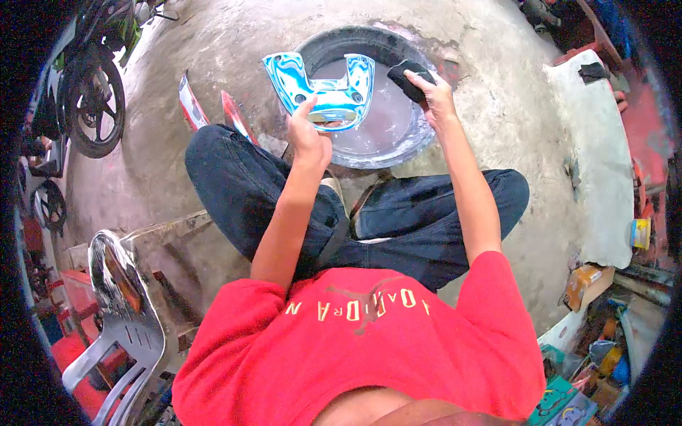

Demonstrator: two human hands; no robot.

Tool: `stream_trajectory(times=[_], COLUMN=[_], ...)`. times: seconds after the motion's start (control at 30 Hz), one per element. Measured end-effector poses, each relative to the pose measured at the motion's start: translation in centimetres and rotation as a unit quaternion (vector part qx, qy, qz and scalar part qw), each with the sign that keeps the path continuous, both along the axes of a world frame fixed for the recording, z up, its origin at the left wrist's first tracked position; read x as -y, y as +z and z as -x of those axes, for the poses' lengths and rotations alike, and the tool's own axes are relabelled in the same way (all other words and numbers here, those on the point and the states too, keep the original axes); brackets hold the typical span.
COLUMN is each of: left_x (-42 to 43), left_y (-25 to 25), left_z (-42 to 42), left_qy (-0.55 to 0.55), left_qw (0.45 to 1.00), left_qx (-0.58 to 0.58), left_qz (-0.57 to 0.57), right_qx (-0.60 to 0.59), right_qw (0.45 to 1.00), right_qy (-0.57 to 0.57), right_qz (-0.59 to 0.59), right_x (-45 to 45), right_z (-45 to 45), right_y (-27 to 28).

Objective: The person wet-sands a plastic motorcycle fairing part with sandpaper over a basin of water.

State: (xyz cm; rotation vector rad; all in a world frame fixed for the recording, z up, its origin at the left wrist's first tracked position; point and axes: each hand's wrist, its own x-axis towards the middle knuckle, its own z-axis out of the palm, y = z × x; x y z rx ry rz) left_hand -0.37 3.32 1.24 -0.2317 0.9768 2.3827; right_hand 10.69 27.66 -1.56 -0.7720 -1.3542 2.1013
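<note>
My left hand (310,135) grips the lower edge of a glossy blue-and-white U-shaped panel (330,103), which looks like a motorcycle fairing piece with screw holes. The panel is held up over the near left side of a round dark basin (348,42). Cloudy greyish water fills the bottom of that basin. A black piece of sandpaper or cloth (410,82) is pinched in my right hand (437,96), above the basin's right side and apart from the panel. Its exact material is hard to make out.
Two red-and-white panels (190,103) rest on the concrete floor at left. Motorcycle wheels (92,106) stand beyond them. A grey plastic chair (128,319) is near my left side. At right lie a pale panel (597,170), an orange box (588,285) and assorted clutter.
</note>
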Motion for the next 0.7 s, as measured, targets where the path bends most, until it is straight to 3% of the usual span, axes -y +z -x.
stream_trajectory(times=[0.3, 0.4, 0.53, 0.7], left_x=[0.6, 1.0, 1.1, 1.4], left_y=[0.0, -0.5, -0.2, -0.1], left_z=[-0.1, 0.3, 0.6, 0.7], left_qy=[-0.024, -0.053, -0.067, -0.088], left_qw=[0.999, 0.998, 0.998, 0.996], left_qx=[-0.033, -0.036, -0.014, -0.023], left_qz=[0.022, 0.027, 0.013, 0.019], right_qx=[-0.05, 0.075, 0.08, -0.076], right_qw=[0.996, 0.99, 0.982, 0.986], right_qy=[-0.015, -0.034, -0.041, 0.023], right_qz=[0.069, -0.112, -0.168, 0.149], right_x=[3.4, 4.4, 5.8, 7.3], right_z=[-1.7, -1.3, -0.4, 0.7], right_y=[3.2, 3.0, 2.4, 3.0])
